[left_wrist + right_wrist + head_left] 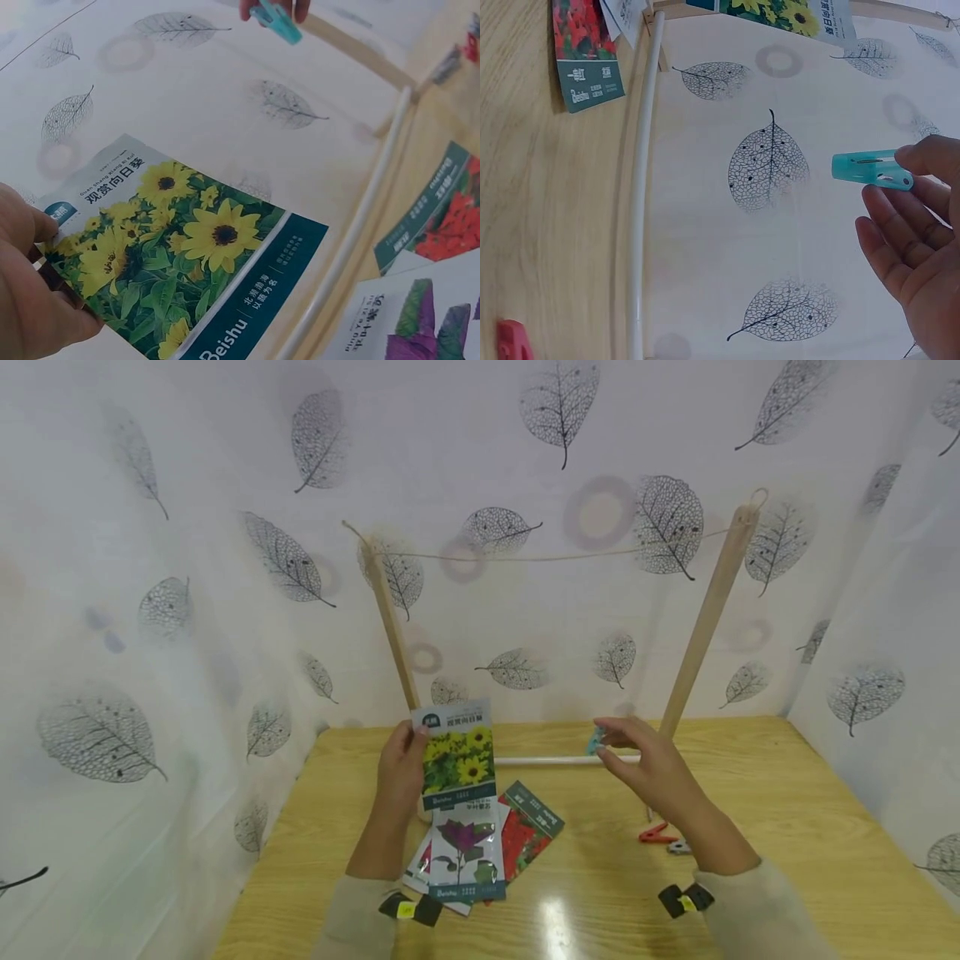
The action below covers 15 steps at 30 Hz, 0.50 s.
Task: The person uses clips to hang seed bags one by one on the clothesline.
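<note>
Right hand pinches clip; left hand holds packet by edge.

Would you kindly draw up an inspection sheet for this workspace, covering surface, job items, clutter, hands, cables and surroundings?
Surface: wood-grain table, light glare towards the front.
Job's things: yellow-flower packet and turquoise clip, both held; cord strung between a left post and right post, nothing hanging from it.
Clutter: overlapping packets on the table; red clip and grey clip beside the right forearm.
Hands: left hand grips the yellow-flower packet by its edge; right hand pinches the turquoise clip.
Cables: nothing seen.
Surroundings: leaf-print sheeting behind and at both sides.
</note>
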Tool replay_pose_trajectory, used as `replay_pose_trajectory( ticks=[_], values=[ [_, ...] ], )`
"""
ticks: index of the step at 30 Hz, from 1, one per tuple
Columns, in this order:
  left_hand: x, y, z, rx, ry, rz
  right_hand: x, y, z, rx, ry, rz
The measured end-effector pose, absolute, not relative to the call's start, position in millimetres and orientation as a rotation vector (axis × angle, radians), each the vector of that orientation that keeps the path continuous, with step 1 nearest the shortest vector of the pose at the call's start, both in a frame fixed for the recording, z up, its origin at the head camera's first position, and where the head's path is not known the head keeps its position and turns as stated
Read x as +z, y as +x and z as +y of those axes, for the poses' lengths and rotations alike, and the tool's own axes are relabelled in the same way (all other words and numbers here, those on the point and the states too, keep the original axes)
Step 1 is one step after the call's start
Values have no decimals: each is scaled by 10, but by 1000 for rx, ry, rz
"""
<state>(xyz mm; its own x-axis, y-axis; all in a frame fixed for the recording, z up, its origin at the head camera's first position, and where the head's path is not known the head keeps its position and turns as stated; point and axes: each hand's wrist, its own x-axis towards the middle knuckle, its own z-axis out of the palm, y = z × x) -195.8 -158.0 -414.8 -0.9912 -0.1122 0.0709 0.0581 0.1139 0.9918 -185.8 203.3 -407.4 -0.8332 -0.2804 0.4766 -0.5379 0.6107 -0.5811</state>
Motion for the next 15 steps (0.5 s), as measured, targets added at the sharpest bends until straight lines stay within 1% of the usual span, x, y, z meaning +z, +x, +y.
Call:
replay_pose_trajectory(
  ticks=[15],
  values=[
    [-4015, -2016, -1616, -1998, 14, -2201, -3799, -1945, 1966, 977, 752, -2461]
  ],
)
